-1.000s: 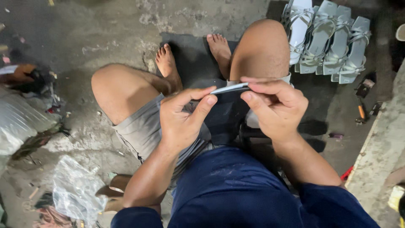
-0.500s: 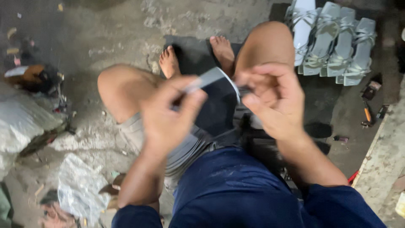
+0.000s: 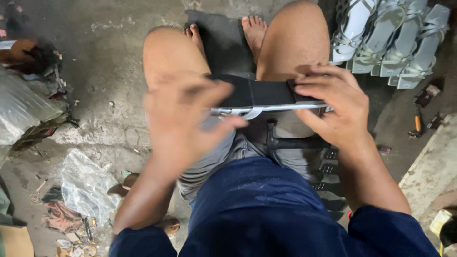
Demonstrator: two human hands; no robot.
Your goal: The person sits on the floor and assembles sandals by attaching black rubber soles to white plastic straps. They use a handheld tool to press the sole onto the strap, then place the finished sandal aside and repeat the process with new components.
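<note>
Item: flat black-soled sandal with pale grey straps (image 3: 259,95), across my knees, right hand (image 3: 335,112) fingers pinching its end, blurred left hand (image 3: 183,123) fingers spread beside the straps; I'd keep that pinch firm

A row of pale grey strappy sandals (image 3: 390,43) is seen leaning together at the upper right, on a dark patch of the concrete floor (image 3: 104,71). Just below them, small tools (image 3: 417,121) are scattered, one with an orange handle. A crumpled clear plastic bag (image 3: 85,183) is spread at the lower left, with scraps of fabric and debris (image 3: 62,221) beside it. A larger sheet of plastic (image 3: 21,112) is bunched at the left edge. A pale concrete ledge (image 3: 431,173) is found at the right.
</note>
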